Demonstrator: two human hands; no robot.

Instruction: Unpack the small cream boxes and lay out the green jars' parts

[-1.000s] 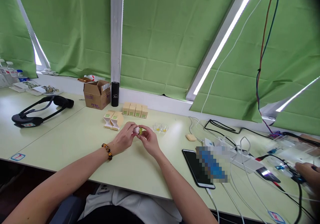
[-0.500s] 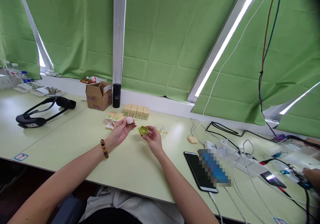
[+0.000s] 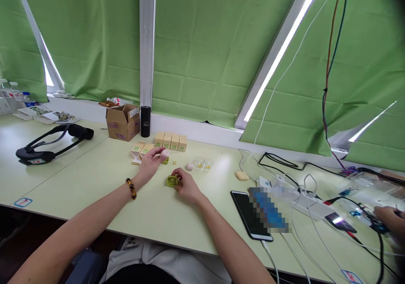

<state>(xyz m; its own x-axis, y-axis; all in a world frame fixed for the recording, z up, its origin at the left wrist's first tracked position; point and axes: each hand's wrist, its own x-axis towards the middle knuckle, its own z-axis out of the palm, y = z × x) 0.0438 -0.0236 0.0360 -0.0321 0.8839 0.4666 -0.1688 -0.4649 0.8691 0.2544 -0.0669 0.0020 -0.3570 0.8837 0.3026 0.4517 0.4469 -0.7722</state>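
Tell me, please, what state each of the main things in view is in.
Green cup: open, held in right hand
Pale pink piece: held in left hand
Four small boxes: side by side
Leftmost small carton: open
Cardboard box: flap raised
Black cylinder: upright
Phone: screen dark, cable attached

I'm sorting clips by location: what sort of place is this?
Probably a shared office or workshop: a long pale table, a white power strip, and another person's hand at the far right.

Daylight edges the green blinds [image 3: 202, 56]; soft glare whitens the table [image 3: 223, 170].
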